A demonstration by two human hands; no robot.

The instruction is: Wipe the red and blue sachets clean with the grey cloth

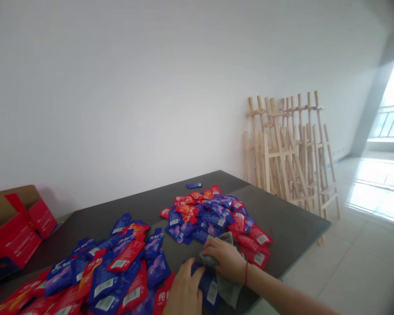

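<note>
My right hand [225, 256] is closed around a grey cloth [230, 288], which bunches up over its knuckles and hangs below the palm. A blue sachet [212, 288] with a white barcode lies under the cloth, at the table's near edge. My left hand [185, 288] grips this sachet at its left side, thumb and fingers bent, the grip partly hidden. Just beyond my right hand is a heap of red and blue sachets [203, 216]. To the left of my left hand spreads a second pile of red and blue sachets [105, 267].
The dark table [282, 223] ends at a corner on the right. An opened red cardboard box [19, 236] stands at the left. One blue sachet [194, 186] lies apart near the back edge. Several wooden easels [285, 153] lean against the white wall beyond the table.
</note>
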